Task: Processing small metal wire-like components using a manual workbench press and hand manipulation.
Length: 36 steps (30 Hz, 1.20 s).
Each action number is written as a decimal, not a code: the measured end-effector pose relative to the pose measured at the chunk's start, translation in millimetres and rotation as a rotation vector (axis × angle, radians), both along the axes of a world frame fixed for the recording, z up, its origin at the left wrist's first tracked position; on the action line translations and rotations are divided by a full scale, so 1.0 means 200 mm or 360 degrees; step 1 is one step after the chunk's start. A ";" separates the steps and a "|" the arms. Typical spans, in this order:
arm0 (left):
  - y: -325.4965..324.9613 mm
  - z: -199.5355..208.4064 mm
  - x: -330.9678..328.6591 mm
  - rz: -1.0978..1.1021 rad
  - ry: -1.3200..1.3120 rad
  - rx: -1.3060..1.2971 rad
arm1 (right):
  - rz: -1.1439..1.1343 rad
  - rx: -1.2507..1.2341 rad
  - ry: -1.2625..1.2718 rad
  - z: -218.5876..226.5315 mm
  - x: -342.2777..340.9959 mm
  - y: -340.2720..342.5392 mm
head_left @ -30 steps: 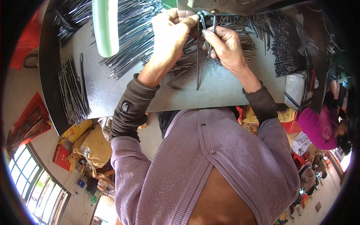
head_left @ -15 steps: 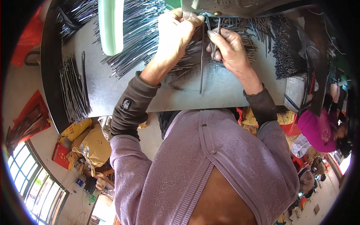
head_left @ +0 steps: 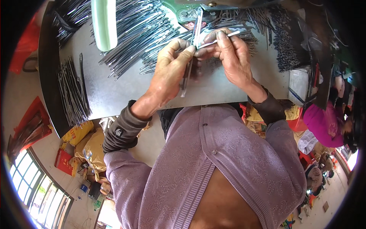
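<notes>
My left hand is closed in a pinch on a long, thin metal strip. The strip stands nearly upright in the picture, and its lower end hangs toward the table's near edge. My right hand grips a second, shorter-looking metal strip, which slants from upper right down to the left fingertips. The two strips meet or cross at the fingertips; whether they are joined cannot be made out. Just beyond my hands is a green machine part under bright light. A wide bundle of long metal strips lies left of my hands.
The grey metal table carries a smaller strip pile at left and a dense dark pile at right. A pale green lamp-like bar hangs over the left side. A white box stands near the right edge.
Both hands have drawn back from the machine toward me, and my left hand has come lower. The right-hand strip has swung from upright to slanting, its end now at the left fingertips.
</notes>
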<state>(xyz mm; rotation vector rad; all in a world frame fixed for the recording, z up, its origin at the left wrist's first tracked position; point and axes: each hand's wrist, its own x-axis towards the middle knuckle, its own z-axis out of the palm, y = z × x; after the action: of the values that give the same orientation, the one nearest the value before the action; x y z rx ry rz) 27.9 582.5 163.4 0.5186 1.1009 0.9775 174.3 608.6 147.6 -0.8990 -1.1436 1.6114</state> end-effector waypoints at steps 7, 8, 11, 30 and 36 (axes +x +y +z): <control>0.05 -0.05 -0.19 -0.0315 0.0042 0.0011 | 0.0128 -0.0248 0.0132 -0.03 0.02 0.04; 0.06 -0.06 -0.20 -0.0290 0.0001 -0.0002 | 0.0150 -0.0309 0.0166 -0.03 0.01 0.05; 0.08 -0.06 -0.23 -0.0336 0.0059 -0.0002 | 0.0233 -0.0489 0.0270 -0.05 -0.01 0.08; 0.19 -0.11 -0.30 0.0229 -0.0524 0.0048 | -0.0135 -0.0609 0.0955 -0.18 0.18 0.29; 0.26 -0.11 -0.09 0.0487 -0.0769 0.0194 | -0.0207 -0.0446 0.0933 -0.18 0.11 0.31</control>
<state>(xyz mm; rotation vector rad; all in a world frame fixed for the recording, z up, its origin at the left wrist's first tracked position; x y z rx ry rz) 9.6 634.1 141.8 0.1921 0.6958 1.3594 195.9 670.9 111.9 -0.5906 -0.4529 1.7876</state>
